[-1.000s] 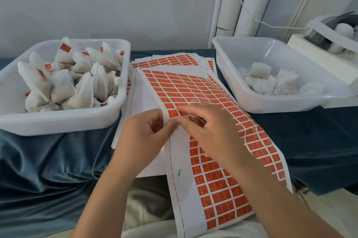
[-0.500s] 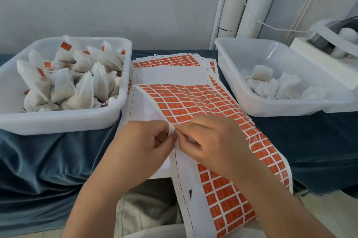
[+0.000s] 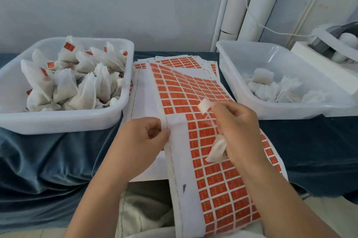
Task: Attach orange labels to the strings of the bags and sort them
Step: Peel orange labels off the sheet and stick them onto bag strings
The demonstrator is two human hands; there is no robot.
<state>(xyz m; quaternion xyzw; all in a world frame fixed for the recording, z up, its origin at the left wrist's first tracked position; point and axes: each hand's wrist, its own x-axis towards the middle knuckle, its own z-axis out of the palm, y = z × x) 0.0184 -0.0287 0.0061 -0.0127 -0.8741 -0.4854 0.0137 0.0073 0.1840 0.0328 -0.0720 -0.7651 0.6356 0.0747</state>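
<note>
Left of the label sheet [image 3: 213,179], labelled bags [image 3: 65,86] fill a tub [image 3: 58,119]; your left hand [image 3: 143,137] pinches the sheet's edge, your right hand [image 3: 238,131] pinches one label [image 3: 205,105] above it, fingers [image 3: 222,107] curled round a bag [image 3: 217,150]; unlabelled bags [image 3: 271,86] lie right of it

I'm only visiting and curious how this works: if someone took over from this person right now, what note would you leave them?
Left hand: pinches the label sheet at its edge, steadying it.
Right hand: fingers pinch a peeled label, white side showing; a bag is tucked under the palm.
Left tub: labelled bags, done. Right tub: plain bags, waiting.
Next, probably: fix the label to that bag's string, drop it in the left tub, repeat.
</note>
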